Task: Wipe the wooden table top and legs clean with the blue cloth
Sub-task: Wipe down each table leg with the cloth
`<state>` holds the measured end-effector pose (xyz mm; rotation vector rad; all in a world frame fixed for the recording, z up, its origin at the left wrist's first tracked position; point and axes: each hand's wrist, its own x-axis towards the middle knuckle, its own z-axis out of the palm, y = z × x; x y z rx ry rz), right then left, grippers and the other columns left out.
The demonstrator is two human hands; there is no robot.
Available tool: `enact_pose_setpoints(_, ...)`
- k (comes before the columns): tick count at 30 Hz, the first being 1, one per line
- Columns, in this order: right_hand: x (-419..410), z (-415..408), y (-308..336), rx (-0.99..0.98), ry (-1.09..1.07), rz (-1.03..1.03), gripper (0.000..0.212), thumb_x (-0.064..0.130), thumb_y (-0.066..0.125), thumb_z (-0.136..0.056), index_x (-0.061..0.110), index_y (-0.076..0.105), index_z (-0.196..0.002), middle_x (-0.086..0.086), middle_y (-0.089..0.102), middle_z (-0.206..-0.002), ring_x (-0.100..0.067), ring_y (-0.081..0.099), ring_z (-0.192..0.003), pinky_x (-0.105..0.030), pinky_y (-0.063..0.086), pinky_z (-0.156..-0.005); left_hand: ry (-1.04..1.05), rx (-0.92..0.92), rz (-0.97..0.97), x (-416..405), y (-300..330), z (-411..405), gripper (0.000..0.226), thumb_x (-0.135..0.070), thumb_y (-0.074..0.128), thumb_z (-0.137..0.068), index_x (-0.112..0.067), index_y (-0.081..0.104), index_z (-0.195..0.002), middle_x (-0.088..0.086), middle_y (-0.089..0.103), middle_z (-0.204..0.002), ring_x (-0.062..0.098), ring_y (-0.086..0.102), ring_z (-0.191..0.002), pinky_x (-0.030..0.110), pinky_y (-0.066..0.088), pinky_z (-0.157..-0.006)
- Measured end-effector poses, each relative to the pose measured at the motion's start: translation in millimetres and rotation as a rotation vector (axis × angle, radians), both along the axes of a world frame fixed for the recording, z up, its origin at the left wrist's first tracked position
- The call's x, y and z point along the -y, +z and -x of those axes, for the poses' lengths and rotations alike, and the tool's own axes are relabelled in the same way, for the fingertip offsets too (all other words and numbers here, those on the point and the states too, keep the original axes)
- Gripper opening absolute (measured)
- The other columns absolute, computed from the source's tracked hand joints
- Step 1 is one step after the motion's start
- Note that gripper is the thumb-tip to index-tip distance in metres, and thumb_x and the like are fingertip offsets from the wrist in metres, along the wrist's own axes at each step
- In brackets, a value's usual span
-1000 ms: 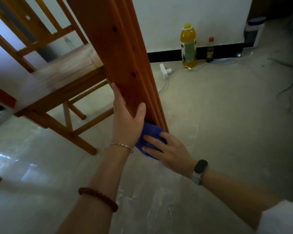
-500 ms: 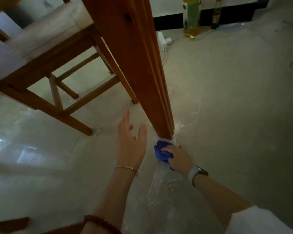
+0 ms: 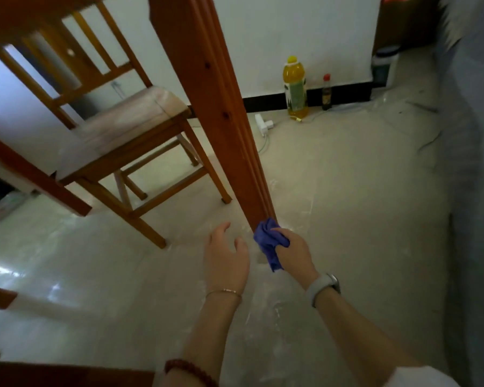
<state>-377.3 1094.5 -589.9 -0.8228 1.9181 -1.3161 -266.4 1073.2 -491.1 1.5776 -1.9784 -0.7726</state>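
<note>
- A wooden chair (image 3: 129, 127) is standing at the far left, beyond the table; one chair is showing whole.
- The left hand (image 3: 225, 259) is hovering over the floor with fingers spread and loose, holding nothing, just left of the foot of the table leg (image 3: 215, 107) and not touching it.
- One table leg is showing in full, its long axis running from the top of the view down and right to the floor, just ahead of both hands.
- The right hand (image 3: 291, 252) is gripping the one blue cloth (image 3: 267, 241), bunched, and pressing it against the very bottom of the leg; it is the nearer hand, so I judge the coming stroke is lying upward along the leg.
- Two bottles (image 3: 295, 88) are standing by the wall at the right, well apart from the hands.
</note>
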Motion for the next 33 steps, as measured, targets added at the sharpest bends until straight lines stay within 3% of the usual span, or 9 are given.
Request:
enact_pose_setpoints(8, -75.8, -43.8, 96.0, -0.107, 0.058, 0.124, 0.039, -0.005, 0.048, -0.084, 0.011, 0.058, -0.119, -0.014, 0.060, -0.118, -0.028, 0.056, -0.105, -0.027, 0.042, -0.082, -0.079, -0.063, 0.175, -73.5, 68.7, -41.4, 0.046, -0.021, 0.049, -0.090, -0.019, 0.038, -0.135, 0.003, 0.041, -0.138, 0.017, 0.038, -0.127, 0.029, 0.031, -0.104)
enact_pose_setpoints(12, -116.0, -63.3, 140.9, -0.161, 0.136, 0.203, 0.040, -0.009, 0.046, -0.083, 0.008, 0.059, -0.117, -0.014, 0.060, -0.117, -0.024, 0.055, -0.105, -0.027, 0.041, -0.085, -0.141, -0.117, 0.239, -120.4, 88.6, -75.3, 0.045, -0.023, 0.048, -0.092, -0.021, 0.037, -0.135, -0.001, 0.040, -0.138, 0.010, 0.036, -0.126, 0.016, 0.024, -0.099)
enact_pose_setpoints(18, -161.3, -96.5, 189.4, -0.190, 0.182, 0.281, 0.048, -0.015, 0.042, -0.078, 0.007, 0.058, -0.118, -0.007, 0.058, -0.112, -0.016, 0.053, -0.095, 0.001, 0.039, -0.066, -0.204, -0.059, 0.216, -187.9, 109.0, -142.3, 0.045, -0.024, 0.046, -0.093, -0.023, 0.034, -0.136, -0.006, 0.036, -0.134, 0.005, 0.036, -0.122, 0.010, 0.023, -0.095)
enact_pose_setpoints(22, -183.7, -132.8, 214.5, -0.076, 0.280, 0.391, 0.042, -0.013, 0.043, -0.084, 0.012, 0.057, -0.116, -0.003, 0.059, -0.108, 0.003, 0.057, -0.085, -0.002, 0.043, -0.071, -0.049, -0.081, 0.282, -222.7, 107.3, -200.3, 0.021, -0.026, 0.051, -0.089, -0.024, 0.053, -0.110, -0.011, 0.046, -0.109, 0.000, 0.049, -0.096, 0.023, 0.043, -0.090)
enact_pose_setpoints(24, -192.2, -150.9, 226.5, -0.011, 0.328, 0.485, 0.041, -0.011, 0.045, -0.087, 0.017, 0.055, -0.116, -0.004, 0.060, -0.111, 0.006, 0.059, -0.088, -0.007, 0.046, -0.077, 0.121, -0.180, 0.335, -227.6, 111.9, -224.6, 0.009, -0.026, 0.053, -0.087, -0.023, 0.051, -0.094, -0.006, 0.047, -0.101, 0.001, 0.049, -0.086, 0.029, 0.048, -0.082)
enact_pose_setpoints(26, -195.8, -169.3, 240.7, -0.004, 0.375, 0.589, 0.041, -0.008, 0.045, -0.088, 0.020, 0.052, -0.117, -0.006, 0.059, -0.117, 0.004, 0.058, -0.095, -0.011, 0.046, -0.083, 0.252, -0.289, 0.459, -217.9, 116.9, -245.0, 0.016, -0.033, 0.053, -0.084, -0.024, 0.047, -0.095, -0.002, 0.046, -0.098, 0.007, 0.050, -0.082, 0.037, 0.051, -0.074)
enact_pose_setpoints(28, -194.1, -189.1, 257.5, -0.134, 0.375, 0.759, 0.039, 0.002, 0.047, -0.087, 0.026, 0.050, -0.117, 0.006, 0.054, -0.121, 0.006, 0.052, -0.104, -0.014, 0.042, -0.093, 0.291, -0.414, 0.481, -201.5, 124.1, -260.5, 0.031, -0.047, 0.049, -0.081, -0.035, 0.042, -0.108, 0.000, 0.046, -0.109, 0.015, 0.053, -0.093, 0.041, 0.052, -0.078)
enact_pose_setpoints(30, -184.0, -207.9, 264.6, -0.363, 0.318, 0.915, 0.040, 0.011, 0.046, -0.083, 0.023, 0.049, -0.120, 0.008, 0.045, -0.124, -0.002, 0.043, -0.113, -0.015, 0.033, -0.101, 0.257, -0.601, 0.300, -186.8, 132.9, -264.8, 0.039, -0.056, 0.047, -0.081, -0.055, 0.034, -0.118, 0.001, 0.044, -0.131, 0.018, 0.049, -0.116, 0.044, 0.045, -0.095)
enact_pose_setpoints(33, -164.0, -234.0, 246.7, -0.644, 0.310, 0.919, 0.048, 0.016, 0.046, -0.083, 0.022, 0.043, -0.131, -0.001, 0.036, -0.129, -0.018, 0.039, -0.115, -0.017, 0.029, -0.102, 0.111, -0.721, 0.062, -170.3, 138.1, -257.1, 0.037, -0.038, 0.039, -0.095, -0.040, 0.030, -0.131, -0.003, 0.048, -0.132, 0.001, 0.051, -0.114, 0.024, 0.043, -0.097)
